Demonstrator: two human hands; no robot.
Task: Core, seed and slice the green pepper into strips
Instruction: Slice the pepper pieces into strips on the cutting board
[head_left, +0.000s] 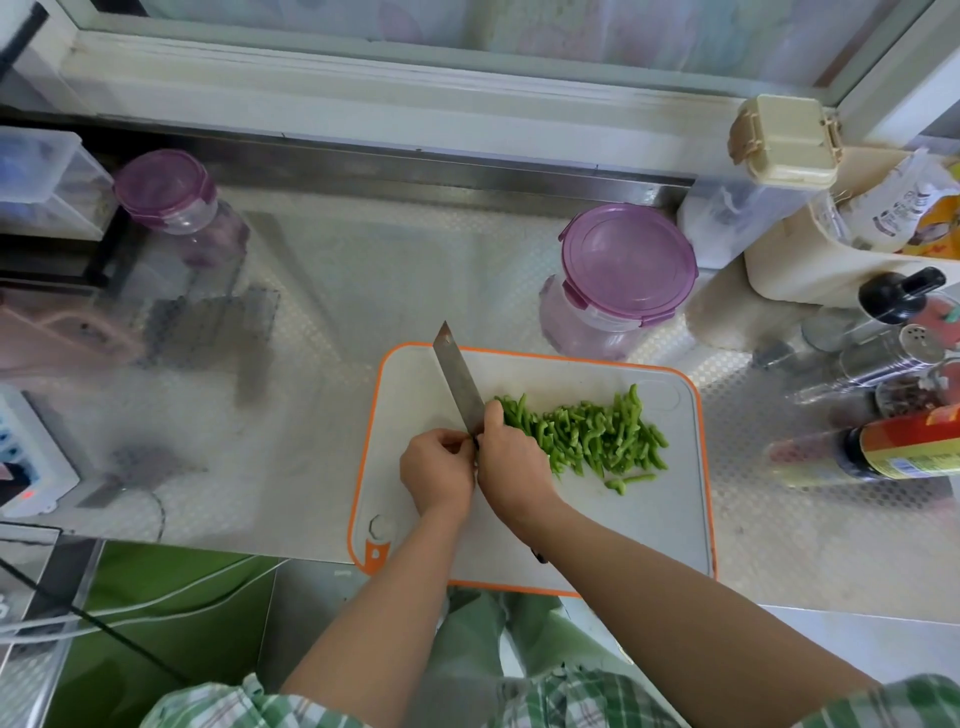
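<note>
Pepper strips (587, 431): one pile; one knife (460, 382)

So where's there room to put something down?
The bare counter between the left purple-lidded jar and the right purple-lidded jar, behind the cutting board, is free; so is the counter left of the board. The right side is crowded with bottles, and pepper strips cover the board's right half.

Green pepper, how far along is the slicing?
Mostly done: a pile of pepper strips lies on the cutting board, and no uncut pepper shows. In hand: the right hand grips the knife while the left hand touches the blade's heel, perhaps clearing bits. Left: probably only tidying.
</note>
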